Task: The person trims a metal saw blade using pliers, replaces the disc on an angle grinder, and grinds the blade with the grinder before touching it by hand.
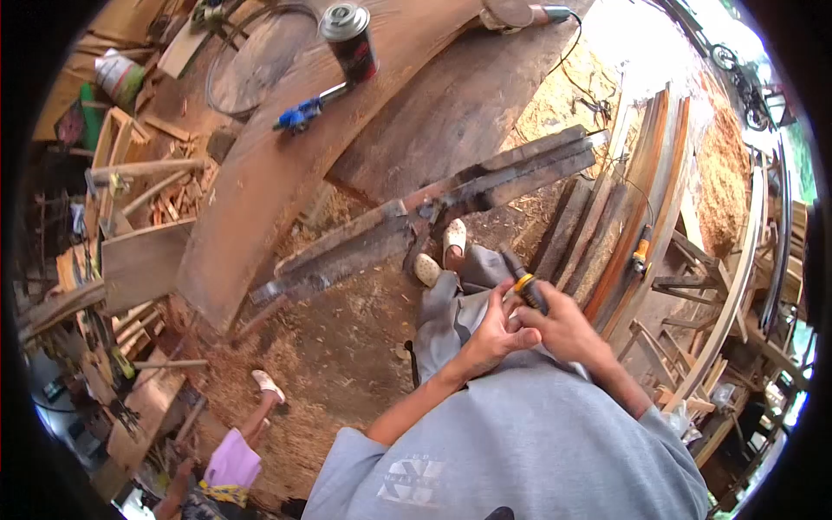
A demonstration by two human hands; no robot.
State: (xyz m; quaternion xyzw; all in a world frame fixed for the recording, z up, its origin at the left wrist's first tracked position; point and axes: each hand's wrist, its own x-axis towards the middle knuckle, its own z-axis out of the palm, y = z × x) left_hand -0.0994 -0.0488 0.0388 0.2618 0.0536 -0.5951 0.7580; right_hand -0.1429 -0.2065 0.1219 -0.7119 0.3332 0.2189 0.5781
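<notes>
My right hand point(568, 329) is closed around a black hand tool with a yellow band point(525, 284). Its dark end points up and away from me; the kind of tool cannot be made out. Close against it, my left hand point(494, 336) has its fingers bent and its thumb stretched toward the right hand. Whatever lies between those fingertips is hidden. Both hands are in front of my grey shirt, above my lap. Beyond them a long dark timber piece point(511, 178) lies slantwise near my feet.
A gas can point(348, 43) with a blue torch head point(299, 114) lies on a large curved wooden slab point(251, 191). A corded power tool point(511, 13) rests at the top. Long planks point(646, 199) carry a yellow tool point(641, 250) at right. Another person point(232, 459) is at lower left.
</notes>
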